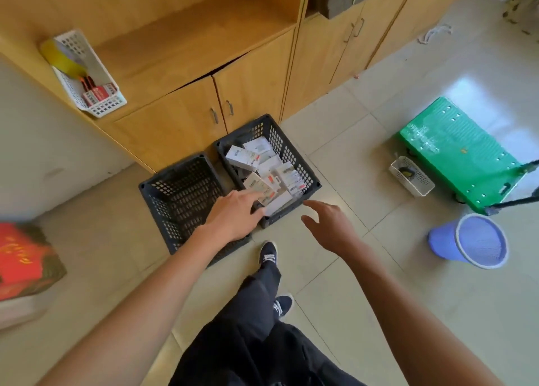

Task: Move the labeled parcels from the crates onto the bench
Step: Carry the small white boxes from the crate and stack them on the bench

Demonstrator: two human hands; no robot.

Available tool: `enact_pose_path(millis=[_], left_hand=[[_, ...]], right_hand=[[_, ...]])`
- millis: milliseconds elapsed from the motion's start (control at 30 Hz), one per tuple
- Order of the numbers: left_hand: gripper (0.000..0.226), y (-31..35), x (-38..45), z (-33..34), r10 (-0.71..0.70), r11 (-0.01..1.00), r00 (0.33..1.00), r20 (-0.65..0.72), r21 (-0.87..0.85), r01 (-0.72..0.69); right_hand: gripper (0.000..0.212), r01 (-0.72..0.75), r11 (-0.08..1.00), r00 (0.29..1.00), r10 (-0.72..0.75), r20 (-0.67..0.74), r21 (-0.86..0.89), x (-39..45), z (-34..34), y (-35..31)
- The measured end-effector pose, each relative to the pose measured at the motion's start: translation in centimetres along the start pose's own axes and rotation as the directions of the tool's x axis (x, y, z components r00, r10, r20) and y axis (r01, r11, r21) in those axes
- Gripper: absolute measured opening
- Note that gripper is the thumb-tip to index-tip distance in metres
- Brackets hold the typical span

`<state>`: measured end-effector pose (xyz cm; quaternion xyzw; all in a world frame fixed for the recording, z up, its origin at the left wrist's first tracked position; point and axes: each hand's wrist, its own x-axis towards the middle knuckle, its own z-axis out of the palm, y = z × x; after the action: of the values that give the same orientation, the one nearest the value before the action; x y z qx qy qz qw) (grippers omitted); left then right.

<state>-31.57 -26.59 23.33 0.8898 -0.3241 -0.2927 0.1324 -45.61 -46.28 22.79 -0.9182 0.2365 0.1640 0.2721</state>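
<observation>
Two dark grey slotted crates stand on the tiled floor in front of a wooden cabinet. The left crate [163, 199] looks empty. The right crate [306, 164] holds several white labeled parcels [264, 167], some with red marks. My left hand [233, 215] reaches over the right crate's near corner, its fingertips touching the nearest parcel [277, 203]; whether it grips the parcel is hidden. My right hand [329, 225] hovers just in front of that crate, fingers spread and holding nothing.
A white basket [102, 105] with tape sits on the cabinet ledge [175, 73]. At right lie a green platform trolley [458, 152], a small white basket [420, 187] and a purple bin [443, 242]. A red box [23, 257] rests on a surface at left. My feet [269, 254] stand near the crates.
</observation>
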Motion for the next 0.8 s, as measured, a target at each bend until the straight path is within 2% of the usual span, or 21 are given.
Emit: enact_pose_path(millis=[267, 500, 667, 800], left_hand=[[0.047, -1.7, 7.6, 2.1, -0.175, 0.963, 0.985, -0.006, -0.21, 0.17], [0.046, -2.4, 13.2, 5.1, -0.286, 0.903, 0.958, 0.025, -0.329, 0.278], [0.039, -3.0, 17.9, 8.4, -0.399, 0.825, 0.914, -0.07, -0.462, 0.325], [0.039, -3.5, 22.3, 11.8, -0.466, 0.785, 0.881, -0.086, -0.5, 0.367]], right_hand=[[0.048, 0.052, 0.998, 0.985, -0.048, 0.165, -0.021, 9.5, -1.0, 2.2], [0.048, 0.035, 0.999, 0.975, -0.043, 0.219, 0.038, 16.1, -0.3, 4.8], [0.048, -0.014, 0.997, 0.958, -0.009, 0.286, 0.08, 21.6, 2.4, 8.5], [0.048, -0.005, 0.998, 0.949, -0.015, 0.315, 0.061, 27.0, 5.2, 12.1]])
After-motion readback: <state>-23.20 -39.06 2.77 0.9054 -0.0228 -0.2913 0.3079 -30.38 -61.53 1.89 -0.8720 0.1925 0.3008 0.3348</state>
